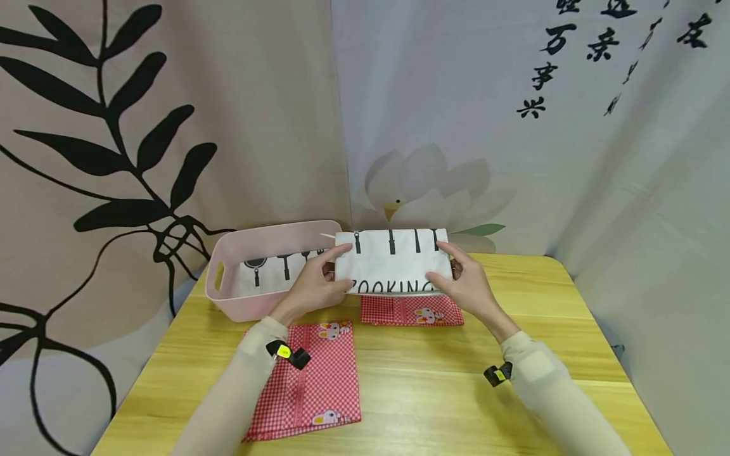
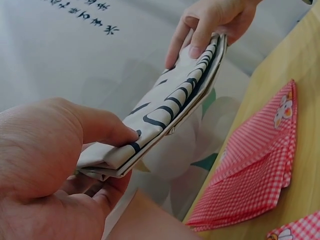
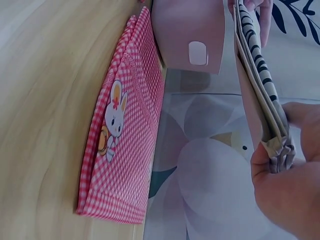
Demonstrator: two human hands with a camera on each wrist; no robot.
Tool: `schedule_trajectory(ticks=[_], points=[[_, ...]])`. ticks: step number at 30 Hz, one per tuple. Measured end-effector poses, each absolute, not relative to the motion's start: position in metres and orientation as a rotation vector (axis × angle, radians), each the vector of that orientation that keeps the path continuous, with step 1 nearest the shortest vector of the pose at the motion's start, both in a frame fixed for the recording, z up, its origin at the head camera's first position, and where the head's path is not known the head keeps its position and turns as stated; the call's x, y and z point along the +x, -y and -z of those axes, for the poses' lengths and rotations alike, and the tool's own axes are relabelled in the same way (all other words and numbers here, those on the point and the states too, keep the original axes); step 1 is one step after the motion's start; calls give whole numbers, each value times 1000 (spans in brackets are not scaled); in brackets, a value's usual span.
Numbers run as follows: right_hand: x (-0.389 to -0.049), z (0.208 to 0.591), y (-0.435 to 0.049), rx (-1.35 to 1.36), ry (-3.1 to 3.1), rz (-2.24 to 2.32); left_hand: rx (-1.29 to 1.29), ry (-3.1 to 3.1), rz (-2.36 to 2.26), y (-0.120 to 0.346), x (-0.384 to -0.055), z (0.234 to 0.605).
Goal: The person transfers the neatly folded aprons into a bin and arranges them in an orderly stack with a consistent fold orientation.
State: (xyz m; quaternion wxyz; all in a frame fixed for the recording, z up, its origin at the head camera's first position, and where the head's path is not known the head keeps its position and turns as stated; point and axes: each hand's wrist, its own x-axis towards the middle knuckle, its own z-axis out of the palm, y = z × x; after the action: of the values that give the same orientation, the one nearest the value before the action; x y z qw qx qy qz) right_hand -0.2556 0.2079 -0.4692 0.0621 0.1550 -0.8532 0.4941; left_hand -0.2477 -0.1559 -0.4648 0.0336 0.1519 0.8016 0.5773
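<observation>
A folded white cloth (image 1: 393, 261) with black utensil shapes and the letters "COOKING" is held up above the table. My left hand (image 1: 319, 280) pinches its left end, thumb on the printed face and fingers beneath, as the left wrist view shows. At its other end, my right hand (image 1: 469, 282) grips the layers between thumb and fingers. Just left of it stands a pink plastic basket (image 1: 251, 309), in which a similar white printed cloth (image 1: 268, 276) lies. Below the held cloth, a red checked folded cloth (image 3: 135, 130) with a rabbit picture rests on the table.
A second red checked folded cloth (image 1: 319, 380) lies nearer the front, partly behind my left forearm. The wooden table (image 1: 445, 392) meets a printed curtain (image 1: 433, 114) at the back. The basket sits at the table's back left edge.
</observation>
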Motion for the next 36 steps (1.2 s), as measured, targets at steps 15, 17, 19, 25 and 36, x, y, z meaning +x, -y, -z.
schedule_trajectory(ticks=[15, 17, 19, 25, 36], points=[[-261, 467, -180, 513, 2569, -1557, 413, -2488, -1795, 180, -239, 462], [-262, 468, -176, 521, 2568, -1554, 407, -2493, -1793, 183, -237, 461], [-263, 468, -173, 526, 2574, -1531, 397, -2505, -1790, 186, -236, 462], [-265, 467, -161, 537, 2581, -1507, 376, -2524, -1807, 197, -235, 464], [-268, 466, -138, 532, 2608, -1451, 352, -2510, -1848, 221, -231, 463]])
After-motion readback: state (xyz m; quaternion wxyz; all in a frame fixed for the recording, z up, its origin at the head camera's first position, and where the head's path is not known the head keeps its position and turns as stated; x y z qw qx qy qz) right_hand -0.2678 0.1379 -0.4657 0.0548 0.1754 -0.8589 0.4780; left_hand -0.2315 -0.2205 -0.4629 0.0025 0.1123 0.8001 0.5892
